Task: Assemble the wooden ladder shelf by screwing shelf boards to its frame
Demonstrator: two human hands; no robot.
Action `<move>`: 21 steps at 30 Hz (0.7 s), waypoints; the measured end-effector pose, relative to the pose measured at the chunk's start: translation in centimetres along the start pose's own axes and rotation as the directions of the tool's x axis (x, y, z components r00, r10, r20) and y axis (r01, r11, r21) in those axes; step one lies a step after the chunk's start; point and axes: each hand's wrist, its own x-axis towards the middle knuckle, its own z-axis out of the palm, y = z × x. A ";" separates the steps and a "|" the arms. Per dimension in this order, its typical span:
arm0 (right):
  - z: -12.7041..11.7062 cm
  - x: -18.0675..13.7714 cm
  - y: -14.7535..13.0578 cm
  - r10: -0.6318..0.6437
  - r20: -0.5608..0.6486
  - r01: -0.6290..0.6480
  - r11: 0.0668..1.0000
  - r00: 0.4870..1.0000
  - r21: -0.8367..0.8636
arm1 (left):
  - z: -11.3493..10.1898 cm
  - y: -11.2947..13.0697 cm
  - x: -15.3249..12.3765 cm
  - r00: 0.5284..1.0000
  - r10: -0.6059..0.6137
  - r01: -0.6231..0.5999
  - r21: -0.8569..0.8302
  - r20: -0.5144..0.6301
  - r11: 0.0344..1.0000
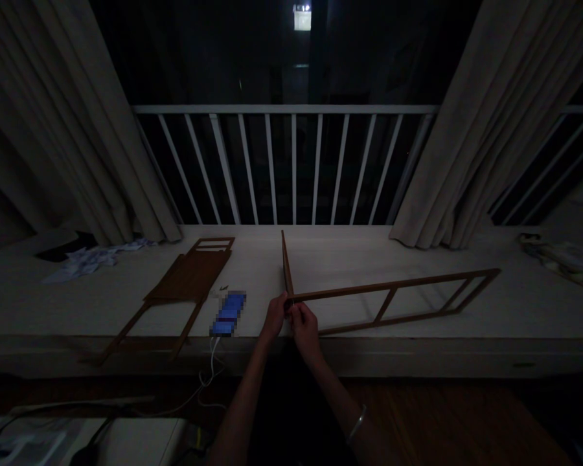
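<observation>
A ladder-shaped wooden frame [388, 288] stands on its long edge on the pale ledge and stretches to the right. Its near end meets another wooden piece [287, 268], seen almost edge-on and pointing toward the window. My left hand [274, 318] is closed around the corner where the two pieces meet. Just right of it, my right hand [304, 325] is closed in a pinch at the same corner, below the frame's top rail. A small pale thing shows at its fingertips, too dark and small to name.
On the ledge [350, 259] to the left lies a wooden piece with a solid panel and legs [189, 278], its legs over the edge. Nearby is a blurred blue-screened phone [227, 314] with a white cable [212, 359]. Crumpled paper [90, 259] lies farther left; a railing [291, 110] stands behind.
</observation>
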 end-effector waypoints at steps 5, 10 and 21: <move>-0.5 0.1 -0.3 -0.028 0.055 0.032 0.997 0.998 -0.066 | -0.1 -0.5 0.2 1.000 -0.019 0.019 -0.022 0.018 1.000; -0.9 0.3 -0.2 -0.028 0.102 0.045 0.984 0.994 -0.171 | -0.2 -1.0 0.3 0.998 -0.052 0.051 -0.059 -0.024 0.997; -1.6 0.8 -0.8 -0.056 0.167 0.104 0.949 0.984 -0.298 | -0.1 -0.9 0.3 0.999 -0.036 0.037 -0.098 0.016 0.994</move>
